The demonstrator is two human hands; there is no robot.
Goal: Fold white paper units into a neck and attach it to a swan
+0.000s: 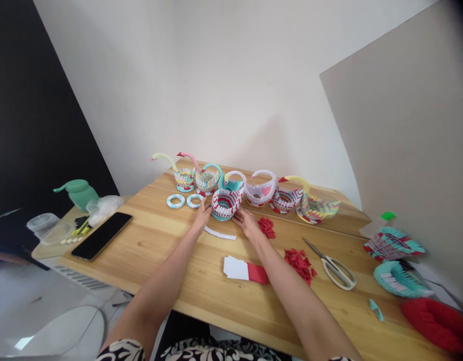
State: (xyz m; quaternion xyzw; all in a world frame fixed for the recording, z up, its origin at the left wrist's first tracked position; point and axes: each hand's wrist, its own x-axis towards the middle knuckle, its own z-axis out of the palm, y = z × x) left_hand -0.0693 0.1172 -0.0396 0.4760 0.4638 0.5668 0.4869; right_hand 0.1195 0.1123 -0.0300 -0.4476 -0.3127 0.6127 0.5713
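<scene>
A folded-paper swan body (226, 202), striped red, white and teal, stands on the wooden table (167, 255) in front of a row of similar paper swans. My left hand (202, 214) touches its left side and my right hand (247, 221) touches its right side, cupping it between them. A white strip of folded pieces (220, 234) lies on the table just in front of it, between my wrists. A stack of white and red paper sheets (245, 270) lies nearer to me.
Several paper swans (258, 191) line the back of the table, with two teal rings (175, 201) at the left. Red folded pieces (299, 263), scissors (333, 267), a phone (102, 235), a green bottle (79, 193) and bowls of paper pieces (397, 278) lie around.
</scene>
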